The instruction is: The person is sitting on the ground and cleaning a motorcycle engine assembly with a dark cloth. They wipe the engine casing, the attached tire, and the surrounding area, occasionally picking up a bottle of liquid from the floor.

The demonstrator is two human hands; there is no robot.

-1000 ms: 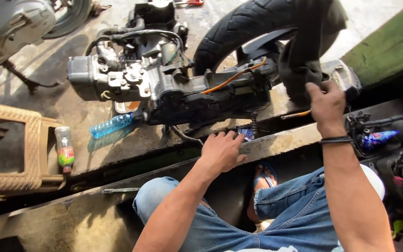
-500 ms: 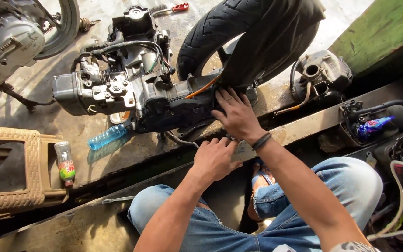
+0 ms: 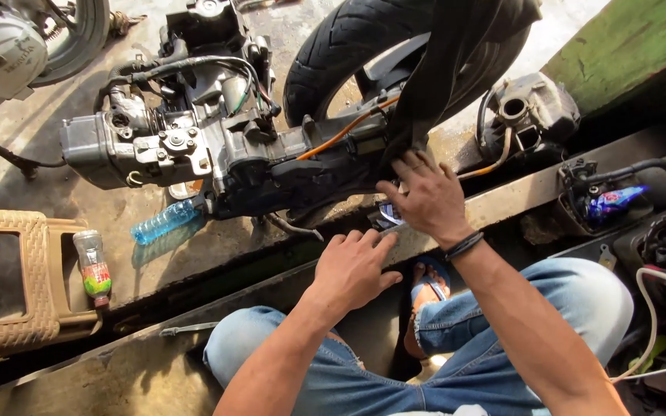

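Both hands at a stripped scooter engine on the concrete floor.

Right hand (image 3: 423, 196) spread open, fingertips pressed on the black casing of the engine unit (image 3: 225, 158), just below the rear tyre (image 3: 364, 46); gripping nothing. Left hand (image 3: 354, 268) flat, fingers loosely open, resting on the near concrete ledge (image 3: 502, 202). Engine lying centre-far, tyre at its right end. Probably heavy, rigid, oily; best held by the solid casing or tyre, not by the orange cable (image 3: 341, 132) or hoses. Blue plastic bottle (image 3: 165, 221) lying near left, beside a woven stool (image 3: 17, 293).

Bright daylight, hard shadows (glare top right), sharp focus.
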